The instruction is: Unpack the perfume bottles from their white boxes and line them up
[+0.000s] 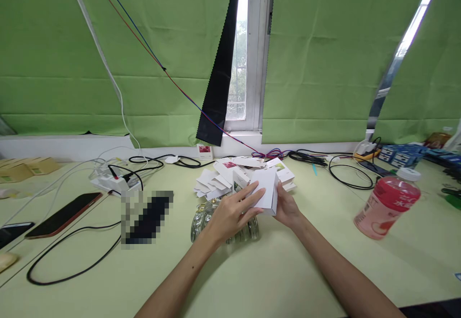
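Though partly behind hands point(232, 214), heaped cartons point(215, 183)

Daylight glares through the window point(239, 80) — soft shadows, stretched edges.

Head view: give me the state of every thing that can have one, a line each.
White box: held; whether sealed, cannot tell
Left hand: laid across the box, thumb hidden
Right hand: gripping the box's side
White cartons: heaped, overlapping
Clear glassware: bunched, partly hidden
Pink bottle: capped, standing
Red-edged phone: lying flat, screen dark
Power strip: cords plugged in
Green curtains: drawn, gaps left
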`<state>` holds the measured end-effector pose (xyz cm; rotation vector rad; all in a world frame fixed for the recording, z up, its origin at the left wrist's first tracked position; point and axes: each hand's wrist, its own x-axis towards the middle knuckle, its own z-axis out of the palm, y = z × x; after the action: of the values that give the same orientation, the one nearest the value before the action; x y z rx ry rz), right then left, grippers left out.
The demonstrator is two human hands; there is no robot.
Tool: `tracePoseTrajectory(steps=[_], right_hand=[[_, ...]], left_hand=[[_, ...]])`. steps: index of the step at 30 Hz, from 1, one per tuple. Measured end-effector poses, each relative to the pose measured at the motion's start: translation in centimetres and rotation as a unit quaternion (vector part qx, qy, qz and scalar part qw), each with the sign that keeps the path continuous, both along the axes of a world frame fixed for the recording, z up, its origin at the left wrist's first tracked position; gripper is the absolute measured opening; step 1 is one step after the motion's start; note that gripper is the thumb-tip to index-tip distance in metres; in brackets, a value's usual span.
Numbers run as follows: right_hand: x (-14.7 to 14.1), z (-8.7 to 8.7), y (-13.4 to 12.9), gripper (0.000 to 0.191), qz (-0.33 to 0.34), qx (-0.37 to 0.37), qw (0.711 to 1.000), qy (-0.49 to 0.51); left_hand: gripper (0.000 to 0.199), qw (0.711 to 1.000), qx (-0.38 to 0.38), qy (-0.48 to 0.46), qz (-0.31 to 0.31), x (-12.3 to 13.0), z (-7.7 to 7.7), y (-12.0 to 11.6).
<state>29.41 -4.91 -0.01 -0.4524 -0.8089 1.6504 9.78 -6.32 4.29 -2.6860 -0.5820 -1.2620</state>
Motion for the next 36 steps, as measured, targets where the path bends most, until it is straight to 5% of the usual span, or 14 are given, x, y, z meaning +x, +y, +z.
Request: tracePoseTrajectory(steps=[27, 36], right_hand=[[0.0, -0.07, 0.01, 0.061, 0.004, 0.004, 1.0, -0.014], [-0.57, 0.07, -0.01, 0.06, -0.039, 0.007, 0.999, -0.019]], left_hand=[[0.041, 1.0, -0.008, 0.003, 0.009, 0.04, -0.31, 0.02], [0.04, 1.0, 0.008, 0.001, 0.017, 0.23, -0.16, -0.19]])
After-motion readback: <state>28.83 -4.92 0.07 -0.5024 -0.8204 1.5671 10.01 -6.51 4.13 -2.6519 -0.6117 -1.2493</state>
